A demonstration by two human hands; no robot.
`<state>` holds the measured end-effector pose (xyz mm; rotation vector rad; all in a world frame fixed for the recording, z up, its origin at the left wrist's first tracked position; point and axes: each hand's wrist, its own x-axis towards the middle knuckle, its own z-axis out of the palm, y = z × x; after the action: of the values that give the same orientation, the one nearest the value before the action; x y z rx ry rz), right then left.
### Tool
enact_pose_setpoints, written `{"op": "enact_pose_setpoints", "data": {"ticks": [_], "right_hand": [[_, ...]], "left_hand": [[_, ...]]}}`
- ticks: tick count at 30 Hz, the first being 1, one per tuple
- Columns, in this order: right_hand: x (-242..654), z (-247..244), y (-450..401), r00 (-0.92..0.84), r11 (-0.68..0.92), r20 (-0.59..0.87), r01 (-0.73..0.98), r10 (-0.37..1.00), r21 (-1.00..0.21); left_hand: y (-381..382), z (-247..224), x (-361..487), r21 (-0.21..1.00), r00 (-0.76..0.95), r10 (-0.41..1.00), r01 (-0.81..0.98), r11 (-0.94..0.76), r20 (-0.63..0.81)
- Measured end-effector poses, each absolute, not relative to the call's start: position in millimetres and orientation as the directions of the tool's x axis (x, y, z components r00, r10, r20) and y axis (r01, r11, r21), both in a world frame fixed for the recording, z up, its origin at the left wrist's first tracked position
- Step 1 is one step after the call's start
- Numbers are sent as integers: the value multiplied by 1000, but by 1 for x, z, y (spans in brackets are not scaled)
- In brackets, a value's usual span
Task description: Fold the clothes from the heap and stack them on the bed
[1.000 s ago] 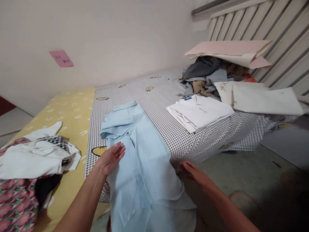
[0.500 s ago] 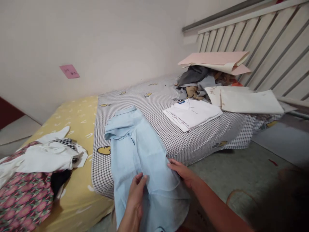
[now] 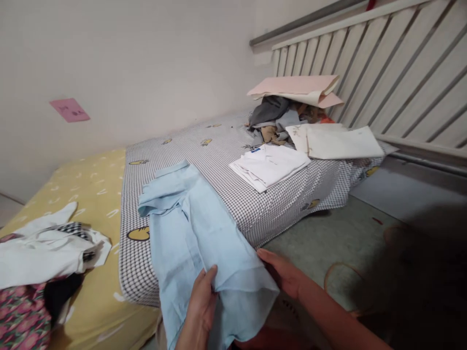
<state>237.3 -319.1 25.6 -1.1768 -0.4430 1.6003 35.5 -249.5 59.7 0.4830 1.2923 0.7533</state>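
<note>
A light blue shirt [image 3: 193, 223] lies partly folded along the bed, its collar end away from me and its lower part over the bed's near edge. My left hand [image 3: 202, 296] grips the fabric near the middle of the lower part, thumb and forefinger uppermost. At the shirt's right edge is my right hand [image 3: 282, 274], closed on the border with its fingers partly hidden behind the cloth. The hem hangs loose between and below both hands.
A folded white shirt [image 3: 270, 165] rests on the checked sheet [image 3: 226, 189]. Behind it are a heap of dark clothes [image 3: 270, 114], pink card [image 3: 292, 85] and a white bag [image 3: 339, 141]. Loose garments [image 3: 44, 253] lie on the yellow sheet [image 3: 91, 189]. A slatted rail [image 3: 365, 73] stands right.
The view has turned to the right, so the bed and its contents appear further left. My right hand has shifted slightly down the shirt's edge, and the lower flap has changed shape.
</note>
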Motion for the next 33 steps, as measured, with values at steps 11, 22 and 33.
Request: {"op": "enact_pose_setpoints", "data": {"ticks": [11,22,33], "right_hand": [[246,35,-338,-77,-310,-346,-651,935,-692],[244,15,-337,269,-204,-235,-136,934,-969],[235,11,-360,498,-203,43,429,866,-880]], "left_hand": [[-248,52,38,635,72,678,-291,716,-732],[-259,41,34,652,144,711,-307,693,-688],[-265,44,41,644,138,690,-267,717,-710]]}}
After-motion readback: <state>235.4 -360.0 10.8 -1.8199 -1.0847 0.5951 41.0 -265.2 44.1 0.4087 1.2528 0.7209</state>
